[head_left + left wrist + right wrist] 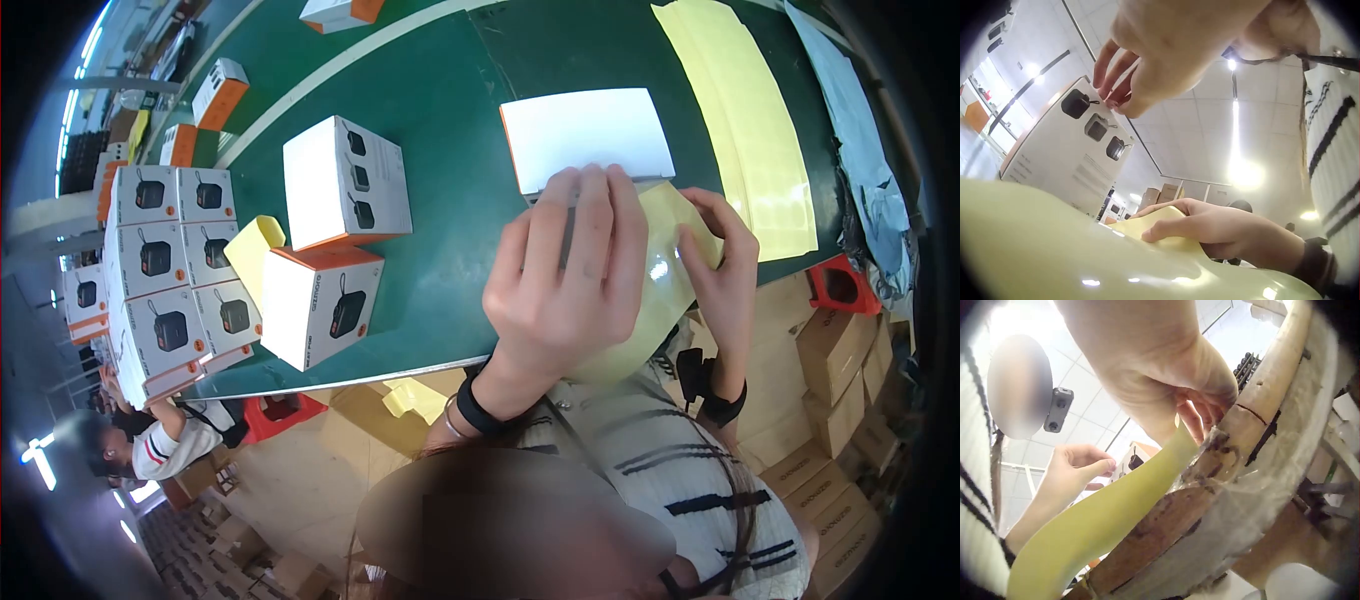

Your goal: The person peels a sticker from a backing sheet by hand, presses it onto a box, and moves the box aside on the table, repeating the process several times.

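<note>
A white box with an orange side [588, 135] sits on the green table at the upper middle of the head view. My left hand [575, 275] reaches over its near edge, its fingertips touching the edge of the box [1066, 150] in the left wrist view. Between thumb and fingers, my right hand [728, 265] pinches a glossy yellow bag [655, 290]. That bag [1104, 519] hangs in a curved sheet below the right hand [1166, 381] in the right wrist view. Part of the bag is hidden behind the left hand.
Two boxes [335, 185] [322, 305] stand left of the hands, beside a stack of boxes [165, 255] and a folded yellow piece [258, 250]. Yellow bags [750, 140] and grey-blue plastic [865, 150] lie right. Cartons [835, 350] stand below; another person [160, 440] is at lower left.
</note>
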`<state>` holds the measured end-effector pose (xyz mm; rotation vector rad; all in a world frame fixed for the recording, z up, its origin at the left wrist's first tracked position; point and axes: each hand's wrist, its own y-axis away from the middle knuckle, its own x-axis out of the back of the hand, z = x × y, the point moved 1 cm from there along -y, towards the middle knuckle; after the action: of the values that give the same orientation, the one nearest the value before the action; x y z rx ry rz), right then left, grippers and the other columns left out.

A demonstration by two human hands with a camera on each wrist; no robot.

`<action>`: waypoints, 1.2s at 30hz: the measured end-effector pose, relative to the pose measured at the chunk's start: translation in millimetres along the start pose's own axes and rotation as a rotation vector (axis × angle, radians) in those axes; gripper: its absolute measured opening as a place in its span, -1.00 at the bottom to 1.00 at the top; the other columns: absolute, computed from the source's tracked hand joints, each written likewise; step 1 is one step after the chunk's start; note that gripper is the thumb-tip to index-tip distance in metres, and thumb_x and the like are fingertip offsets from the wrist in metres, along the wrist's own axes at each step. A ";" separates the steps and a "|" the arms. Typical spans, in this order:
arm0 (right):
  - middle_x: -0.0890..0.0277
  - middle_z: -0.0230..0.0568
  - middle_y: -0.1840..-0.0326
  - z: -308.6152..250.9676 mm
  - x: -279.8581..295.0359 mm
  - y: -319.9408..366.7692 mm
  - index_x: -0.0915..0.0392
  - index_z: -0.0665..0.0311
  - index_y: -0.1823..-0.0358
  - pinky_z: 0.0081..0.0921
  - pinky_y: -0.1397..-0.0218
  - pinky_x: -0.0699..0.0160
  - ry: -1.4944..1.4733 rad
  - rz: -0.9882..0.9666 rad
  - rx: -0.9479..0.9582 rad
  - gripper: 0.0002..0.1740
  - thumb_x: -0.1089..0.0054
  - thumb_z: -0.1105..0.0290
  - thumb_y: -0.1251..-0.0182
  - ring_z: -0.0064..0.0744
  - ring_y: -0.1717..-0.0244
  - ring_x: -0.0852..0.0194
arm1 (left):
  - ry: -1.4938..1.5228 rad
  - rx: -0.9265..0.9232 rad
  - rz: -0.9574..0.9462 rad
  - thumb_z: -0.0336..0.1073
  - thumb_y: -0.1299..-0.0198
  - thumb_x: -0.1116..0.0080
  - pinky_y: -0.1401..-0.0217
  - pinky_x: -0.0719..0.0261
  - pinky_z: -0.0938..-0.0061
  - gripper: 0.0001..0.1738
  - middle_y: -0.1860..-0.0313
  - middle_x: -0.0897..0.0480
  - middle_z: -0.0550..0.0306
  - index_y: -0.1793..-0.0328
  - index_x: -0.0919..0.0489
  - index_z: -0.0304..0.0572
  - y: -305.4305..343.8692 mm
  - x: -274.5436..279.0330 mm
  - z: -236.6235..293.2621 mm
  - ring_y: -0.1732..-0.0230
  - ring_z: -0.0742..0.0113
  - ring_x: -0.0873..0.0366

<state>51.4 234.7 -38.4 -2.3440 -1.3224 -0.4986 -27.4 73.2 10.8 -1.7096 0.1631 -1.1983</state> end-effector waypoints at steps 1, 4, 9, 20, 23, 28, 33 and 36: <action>-0.62 -0.17 0.22 1.1 -0.4 -1.1 -0.54 0.39 0.03 -0.53 0.01 -0.50 -0.007 0.000 0.014 -0.70 -0.15 0.65 -0.17 -0.39 0.21 -0.58 | 0.012 0.018 -0.010 -0.44 -0.07 -0.09 0.23 -0.58 0.46 -0.80 0.18 -0.67 0.02 0.22 -0.65 -0.39 0.1 0.0 0.8 0.15 0.20 -0.66; -0.62 -0.18 0.22 -1.0 -0.7 -1.6 -0.54 0.40 0.02 -0.54 0.02 -0.50 -0.022 -0.014 -0.010 -0.69 -0.15 0.65 -0.17 -0.40 0.22 -0.56 | -0.007 0.021 -0.035 -0.41 0.02 -0.20 0.10 -0.61 0.38 -0.69 0.10 -0.68 -0.01 0.11 -0.66 -0.40 9.6 -2.4 6.1 0.04 0.14 -0.67; -0.61 -0.18 0.22 -2.7 1.9 -3.5 -0.54 0.40 0.02 -0.53 0.00 -0.49 -0.029 -0.054 -0.051 -0.69 -0.15 0.66 -0.16 -0.42 0.24 -0.53 | -0.175 -0.043 -0.410 -0.30 0.00 -0.27 -0.26 -0.48 0.15 -0.40 -0.14 -0.61 -0.09 -0.21 -0.56 -0.45 37.4 -4.6 16.1 -0.23 0.08 -0.56; -0.58 -0.14 0.03 11.0 41.5 -19.2 -0.53 0.47 0.02 -0.42 -0.28 -0.32 -0.137 0.146 0.003 -0.69 -0.11 0.61 -0.17 -0.33 -0.08 -0.49 | 0.257 0.190 -0.298 -0.35 0.02 -0.42 -0.30 -0.32 0.04 -0.17 -0.36 -0.37 -0.25 -0.47 -0.38 -0.03 -48.9 7.6 -45.3 -0.27 -0.18 -0.41; -0.57 -0.14 0.01 7.8 56.1 -22.6 -0.53 0.45 0.00 -0.40 -0.28 -0.30 -0.141 0.224 0.016 -0.69 -0.12 0.59 -0.19 -0.34 -0.08 -0.47 | 0.488 0.166 -0.590 -0.39 0.05 -0.42 -0.16 -0.48 0.18 -0.17 -0.17 -0.45 -0.15 -0.42 -0.34 -0.10 -54.2 -5.0 -62.9 -0.19 -0.17 -0.43; -0.57 -0.16 0.00 24.0 77.3 -19.7 -0.52 0.44 -0.04 -0.40 -0.26 -0.33 -0.201 0.333 0.080 -0.69 -0.11 0.57 -0.25 -0.35 -0.07 -0.48 | 0.402 0.171 -0.491 -0.43 0.17 -0.44 -0.19 -0.46 0.14 -0.21 -0.20 -0.36 -0.33 -0.28 -0.36 -0.21 -103.5 -6.8 -64.1 -0.17 -0.25 -0.40; -0.54 -0.14 -0.07 34.7 80.7 -15.1 -0.49 0.48 -0.10 -0.41 -0.30 -0.31 -0.116 0.307 0.129 -0.67 -0.12 0.55 -0.31 -0.33 -0.13 -0.46 | -0.157 0.050 -0.079 -0.58 0.30 -0.31 0.00 -0.54 0.14 -0.19 -0.17 -0.25 -0.37 -0.23 -0.32 -0.32 -145.5 -121.6 -103.9 -0.22 -0.27 -0.27; -0.52 -0.14 -0.09 27.6 68.0 -13.4 -0.48 0.47 -0.10 -0.47 -0.30 -0.30 -0.172 0.269 0.140 -0.70 -0.08 0.51 -0.38 -0.37 -0.14 -0.44 | -0.236 0.122 -0.138 -0.40 0.19 -0.39 -0.32 -0.22 -0.10 -0.16 -0.26 -0.25 -0.29 -0.31 -0.27 -0.19 -145.8 -184.1 -131.5 -0.33 -0.19 -0.22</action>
<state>76.0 304.2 -26.4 -2.4389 -1.0497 -0.1205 -278.7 169.3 8.3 -1.7604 -0.1698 -1.0716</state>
